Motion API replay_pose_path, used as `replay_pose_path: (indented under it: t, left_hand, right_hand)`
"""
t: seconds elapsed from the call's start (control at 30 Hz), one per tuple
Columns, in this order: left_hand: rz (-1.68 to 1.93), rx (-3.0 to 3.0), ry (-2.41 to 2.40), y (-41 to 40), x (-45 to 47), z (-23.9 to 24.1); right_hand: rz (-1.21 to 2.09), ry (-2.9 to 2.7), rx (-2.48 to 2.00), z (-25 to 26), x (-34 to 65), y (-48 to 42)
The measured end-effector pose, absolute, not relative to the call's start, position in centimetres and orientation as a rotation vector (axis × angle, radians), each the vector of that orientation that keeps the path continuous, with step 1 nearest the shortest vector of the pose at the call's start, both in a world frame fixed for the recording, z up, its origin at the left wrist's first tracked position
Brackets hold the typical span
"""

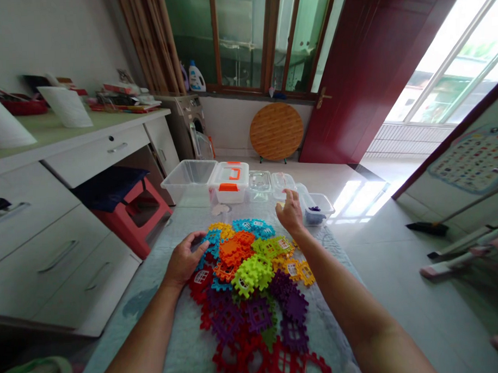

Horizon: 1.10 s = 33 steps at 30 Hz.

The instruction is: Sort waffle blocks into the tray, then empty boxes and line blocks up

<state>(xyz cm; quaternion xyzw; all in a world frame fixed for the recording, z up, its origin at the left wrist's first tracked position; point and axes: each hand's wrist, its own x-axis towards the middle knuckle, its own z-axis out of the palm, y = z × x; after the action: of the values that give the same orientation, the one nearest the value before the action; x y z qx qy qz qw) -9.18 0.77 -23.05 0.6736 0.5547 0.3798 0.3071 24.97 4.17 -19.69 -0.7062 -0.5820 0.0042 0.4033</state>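
Note:
A heap of toothed plastic building pieces lies on the cloth-covered table, in red, purple, orange, yellow, blue and green. At the heap's left edge is my left hand (185,258), its thumb and forefinger apart beside a blue piece (212,240); whether they touch it I cannot tell. My right hand (291,212) reaches past the heap toward the clear boxes, fingers apart and nothing visible in them. Just behind it is a small clear lidded box (282,180). To its right, an open clear tub (320,207) holds small dark purple pieces. Lime green pieces (254,273) lie mid-heap.
Along the table's far edge stand a large open clear bin (191,175), a white-lidded box with orange clasps (229,182) and a clear box (260,182). A red stool (129,212) with a dark top is at the left, beside white drawers (55,253).

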Motion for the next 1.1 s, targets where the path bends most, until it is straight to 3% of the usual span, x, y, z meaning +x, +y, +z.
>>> replay_pose_path:
  t: [0.2,0.4,0.53,0.63,0.87,1.1]
  left_hand:
    - [1.012,1.753,1.453,0.7,-9.1,-22.9]
    - [1.048,1.700,1.413,0.8,-9.4,-23.3]
    - [1.010,1.716,1.407,0.9,-9.4,-23.5]
    - [0.941,1.799,1.403,0.8,-9.1,-23.0]
    - [0.987,2.221,1.291,-1.1,-7.1,-19.9]
    - [0.610,2.437,1.010,-3.9,-4.1,-19.0]
  right_hand:
    - [-0.002,-1.308,-2.183,-17.2,28.7,-1.7]
    - [-0.054,-1.237,-2.237,-16.0,30.0,-3.7]
    - [0.087,-1.176,-2.271,-16.7,30.8,-4.7]
    - [0.188,-1.134,-2.238,-17.8,31.2,-5.2]
    - [0.044,-1.243,-1.966,-18.5,29.2,-7.7]
    - [-0.109,-1.738,-1.634,-17.3,23.2,-10.6]
